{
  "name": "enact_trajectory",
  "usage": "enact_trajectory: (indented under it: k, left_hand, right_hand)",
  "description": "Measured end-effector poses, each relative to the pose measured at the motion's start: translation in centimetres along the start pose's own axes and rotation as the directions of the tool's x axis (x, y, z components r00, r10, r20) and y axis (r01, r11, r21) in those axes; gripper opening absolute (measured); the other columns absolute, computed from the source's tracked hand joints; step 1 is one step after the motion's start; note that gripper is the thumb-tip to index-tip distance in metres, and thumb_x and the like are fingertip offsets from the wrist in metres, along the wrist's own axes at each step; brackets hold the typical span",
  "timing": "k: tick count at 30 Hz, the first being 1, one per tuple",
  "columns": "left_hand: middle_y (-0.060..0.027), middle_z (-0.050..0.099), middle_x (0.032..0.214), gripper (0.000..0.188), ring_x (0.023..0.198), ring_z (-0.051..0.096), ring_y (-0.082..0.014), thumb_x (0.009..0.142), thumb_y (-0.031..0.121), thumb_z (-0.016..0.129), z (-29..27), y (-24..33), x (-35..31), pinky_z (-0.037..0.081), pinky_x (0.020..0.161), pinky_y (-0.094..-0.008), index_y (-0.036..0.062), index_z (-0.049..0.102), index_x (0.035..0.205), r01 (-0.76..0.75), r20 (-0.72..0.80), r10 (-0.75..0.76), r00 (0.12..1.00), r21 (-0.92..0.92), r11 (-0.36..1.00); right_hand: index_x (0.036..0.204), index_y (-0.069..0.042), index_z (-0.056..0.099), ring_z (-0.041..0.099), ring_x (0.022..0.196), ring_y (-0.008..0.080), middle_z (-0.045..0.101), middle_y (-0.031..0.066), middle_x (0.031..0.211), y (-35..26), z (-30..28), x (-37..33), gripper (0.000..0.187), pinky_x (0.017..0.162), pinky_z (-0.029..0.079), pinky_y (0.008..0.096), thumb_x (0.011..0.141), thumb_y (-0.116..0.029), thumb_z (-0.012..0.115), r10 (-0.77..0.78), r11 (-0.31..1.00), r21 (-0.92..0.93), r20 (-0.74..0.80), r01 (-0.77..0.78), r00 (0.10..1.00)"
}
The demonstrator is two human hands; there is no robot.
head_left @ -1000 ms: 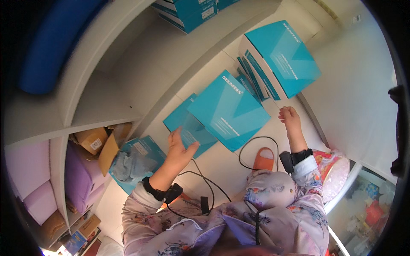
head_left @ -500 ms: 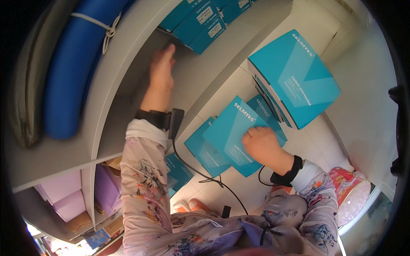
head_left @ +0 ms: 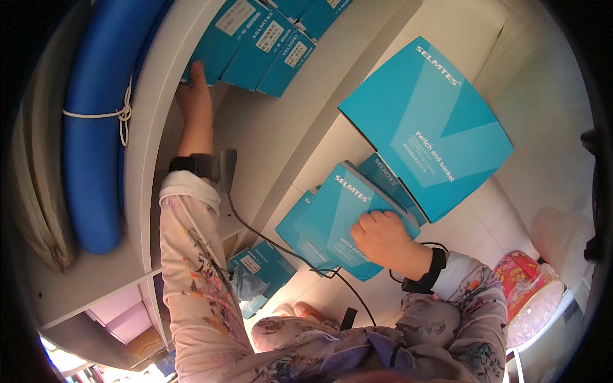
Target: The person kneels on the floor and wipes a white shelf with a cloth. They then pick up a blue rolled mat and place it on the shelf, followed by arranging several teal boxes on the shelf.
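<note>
Your left hand (head_left: 195, 96) lies flat against a teal box (head_left: 220, 35) on the shelf (head_left: 268, 127); your right hand (head_left: 382, 237) grips another teal box (head_left: 341, 220).

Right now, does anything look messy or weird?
Nothing looks broken or spilled. The left hand touches blue boxes on the shelf. The right hand holds a blue box above more boxes scattered crookedly on the floor.
</note>
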State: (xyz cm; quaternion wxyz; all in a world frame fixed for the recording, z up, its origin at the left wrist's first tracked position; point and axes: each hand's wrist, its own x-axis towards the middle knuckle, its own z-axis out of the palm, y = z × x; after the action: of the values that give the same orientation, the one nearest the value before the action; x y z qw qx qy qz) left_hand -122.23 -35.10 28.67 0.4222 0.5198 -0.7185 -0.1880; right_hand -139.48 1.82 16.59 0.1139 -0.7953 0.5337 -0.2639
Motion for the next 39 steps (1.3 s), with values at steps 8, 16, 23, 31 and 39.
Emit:
enact_trajectory:
  k: [8,16,23,31,39]
  left_hand:
    - [-0.0197,0.031,0.143,0.063,0.131,0.031,-0.0335,0.093,0.037,0.049,-4.7,-0.1,-4.5,0.025,0.108,-0.0395,-0.0004,0.027,0.139,0.298,0.117,-0.292,0.949,-0.635,0.713]
    - [-0.0115,0.019,0.150,0.064,0.136,0.019,-0.0318,0.092,0.048,0.035,-5.2,4.4,-1.5,0.014,0.109,-0.0511,0.0103,0.023,0.143,0.593,0.294,-0.613,0.733,-0.717,0.365]
    - [-0.0122,0.031,0.142,0.057,0.127,0.030,-0.0310,0.092,0.045,0.036,-5.5,4.2,-4.8,0.021,0.103,-0.0505,0.0094,0.033,0.137,0.551,0.381,-0.469,0.797,-0.777,0.305]
    - [-0.0122,0.038,0.137,0.058,0.123,0.036,-0.0314,0.082,0.043,0.053,-12.2,2.6,-19.5,0.029,0.098,-0.0501,0.0136,0.041,0.131,0.547,0.451,-0.395,0.801,-0.819,0.174]
    - [-0.0078,0.043,0.136,0.064,0.125,0.039,-0.0257,0.081,0.036,0.059,-22.0,1.8,-32.9,0.028,0.103,-0.0432,0.0093,0.037,0.135,0.693,0.541,-0.488,0.685,-0.691,0.207]
  right_hand:
    - [0.067,-0.015,0.048,0.048,0.065,0.0166,0.044,-0.0005,0.068,0.0,0.2,0.0,0.009,0.056,0.035,0.0318,0.065,-0.018,0.056,-0.002,1.000,0.006,-0.062,0.003,0.998]
    - [0.066,-0.014,0.048,0.047,0.062,0.0169,0.043,0.0003,0.067,0.2,0.8,-0.1,0.011,0.052,0.034,0.0325,0.062,-0.017,0.057,-0.052,0.998,-0.041,-0.092,0.049,0.994]
    - [0.066,-0.013,0.050,0.050,0.061,0.0181,0.044,0.0016,0.066,-0.3,0.3,0.2,0.008,0.051,0.038,0.0329,0.063,-0.016,0.057,-0.018,0.995,-0.100,-0.046,0.014,0.999]
    - [0.060,-0.012,0.050,0.055,0.061,0.0186,0.048,0.0024,0.064,-0.9,0.3,0.8,0.008,0.052,0.044,0.0318,0.063,-0.015,0.056,0.010,0.981,-0.193,-0.039,-0.017,0.999]
    - [0.064,-0.010,0.054,0.056,0.060,0.0239,0.049,0.0058,0.064,-1.3,0.4,1.2,0.010,0.051,0.045,0.0355,0.068,-0.013,0.062,-0.041,0.979,-0.202,-0.101,0.020,0.994]
